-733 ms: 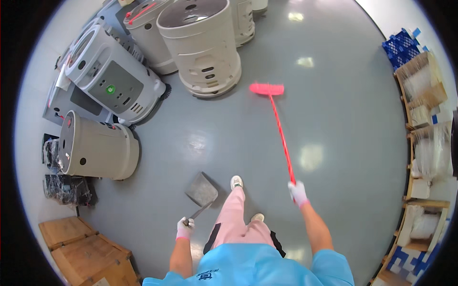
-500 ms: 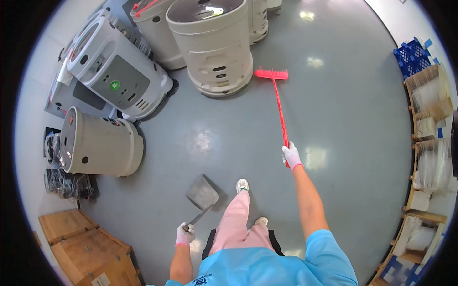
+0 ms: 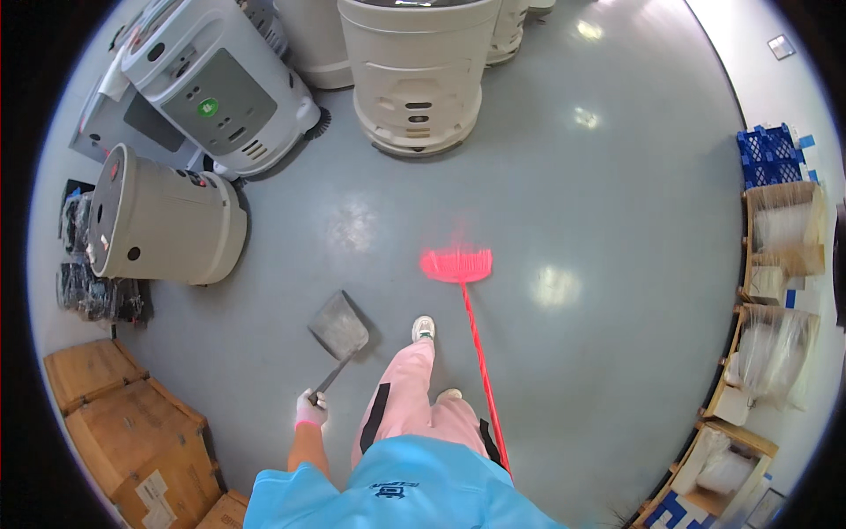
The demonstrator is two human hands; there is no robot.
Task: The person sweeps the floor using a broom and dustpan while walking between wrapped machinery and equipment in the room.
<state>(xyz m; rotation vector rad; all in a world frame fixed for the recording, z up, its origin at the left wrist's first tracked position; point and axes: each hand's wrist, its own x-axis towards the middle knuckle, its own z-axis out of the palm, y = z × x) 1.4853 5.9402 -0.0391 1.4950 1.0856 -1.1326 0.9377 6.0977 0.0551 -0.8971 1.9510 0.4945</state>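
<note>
My left hand [image 3: 312, 410], in a white glove with a pink cuff, is closed round the handle of a grey dustpan [image 3: 338, 324]. The pan is held out in front and to the left of my feet. A pink-red broom [image 3: 456, 264] has its head ahead of my forward shoe, the bristles pointing away and smeared by motion. Its red handle slants back toward my right side and disappears behind my blue shirt. My right hand is out of the picture, so its grip on the broom is hidden.
Large beige and grey wheeled-looking machines, among them a round one [image 3: 419, 88] and a tilted one [image 3: 225, 106], stand ahead and left. Another drum-shaped machine [image 3: 172, 216] is at the left. Wooden crates [image 3: 132, 441] sit near left. Wrapped boxes [image 3: 771, 353] and a blue crate [image 3: 768, 157] line the right wall.
The broom has been drawn back toward me and a little left, its head now nearer my feet. My right hand and forearm have left the picture. The dustpan stays in my left hand.
</note>
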